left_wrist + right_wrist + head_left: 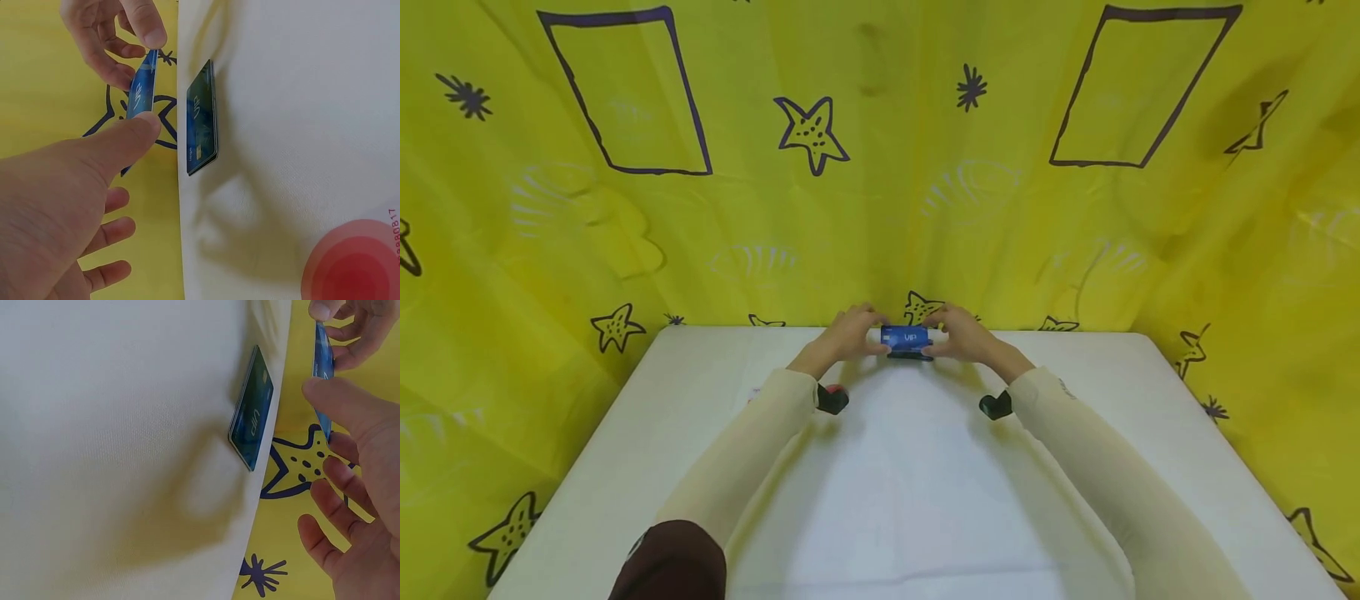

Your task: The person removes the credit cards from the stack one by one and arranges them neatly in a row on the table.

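Note:
My left hand (847, 335) and right hand (964, 335) pinch a blue VIP card (906, 337) by its two ends, thumbs on the near side. In the head view the card faces me, its lettering upright. On the white table below lies a small stack of similar blue cards (201, 122), close to the far edge. The right wrist view shows this stack (252, 412) apart from the held card (323, 356). The other fingers of my right hand (369, 450) spread loosely behind the card.
A yellow curtain (880, 208) with dark star drawings hangs just past the far edge of the white table (910, 500). Red concentric circles (356, 269) show on the tabletop near my left wrist. Dark wrist straps (832, 400) sit at both sleeves.

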Motion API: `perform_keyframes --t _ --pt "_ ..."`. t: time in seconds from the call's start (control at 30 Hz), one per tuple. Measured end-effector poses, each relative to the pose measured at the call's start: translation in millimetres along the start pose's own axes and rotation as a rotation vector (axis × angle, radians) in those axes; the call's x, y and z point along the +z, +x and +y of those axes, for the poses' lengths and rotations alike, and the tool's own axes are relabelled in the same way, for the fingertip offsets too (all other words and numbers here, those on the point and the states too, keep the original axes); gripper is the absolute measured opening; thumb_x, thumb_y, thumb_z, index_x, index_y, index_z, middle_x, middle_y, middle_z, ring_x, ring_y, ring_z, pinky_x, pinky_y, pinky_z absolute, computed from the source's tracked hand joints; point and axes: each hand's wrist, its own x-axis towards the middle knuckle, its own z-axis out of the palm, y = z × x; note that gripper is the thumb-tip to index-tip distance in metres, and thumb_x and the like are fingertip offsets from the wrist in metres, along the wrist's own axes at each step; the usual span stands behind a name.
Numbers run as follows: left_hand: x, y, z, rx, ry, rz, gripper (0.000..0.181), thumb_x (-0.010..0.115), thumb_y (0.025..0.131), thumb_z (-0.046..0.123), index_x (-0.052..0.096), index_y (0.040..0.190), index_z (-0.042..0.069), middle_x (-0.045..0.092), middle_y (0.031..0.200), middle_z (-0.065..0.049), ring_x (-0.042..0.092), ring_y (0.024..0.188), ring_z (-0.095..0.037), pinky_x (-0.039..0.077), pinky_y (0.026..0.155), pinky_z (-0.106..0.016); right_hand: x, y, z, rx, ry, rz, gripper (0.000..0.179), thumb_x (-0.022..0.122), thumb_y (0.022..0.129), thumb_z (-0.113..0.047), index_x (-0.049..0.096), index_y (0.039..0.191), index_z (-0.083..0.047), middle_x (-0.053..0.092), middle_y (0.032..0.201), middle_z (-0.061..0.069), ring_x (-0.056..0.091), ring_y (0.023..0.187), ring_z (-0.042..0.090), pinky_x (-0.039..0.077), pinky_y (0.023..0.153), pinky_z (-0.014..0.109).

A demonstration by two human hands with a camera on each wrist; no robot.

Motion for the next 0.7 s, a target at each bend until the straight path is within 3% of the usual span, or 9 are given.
perform_keyframes --t 0.33,0.7 --pt "1.6 -11.4 1.5 0.033 -0.029 0.016 0.053 0.081 0.090 0.034 0.067 0.135 0.009 0.060 0.132 -0.014 0.053 0.122 -0.032 0.041 0.107 -0.051 -4 -12.8 -10 0.004 0.022 -0.014 0.050 0.084 0.087 -0.025 0.068 0.127 0.000 0.060 0.128 0.022 0.059 0.112 0.040 0.052 0.092 0.048" --pt "5.0 -30.9 0.9 0.110 -0.066 0.038 0.050 0.083 0.088 0.030 0.069 0.130 0.007 0.061 0.127 -0.016 0.055 0.117 -0.032 0.044 0.103 -0.049 3 -27.1 -15 -0.064 0.050 0.016 0.046 0.086 0.083 -0.026 0.071 0.120 -0.003 0.063 0.118 0.020 0.062 0.107 0.039 0.050 0.088 0.049"
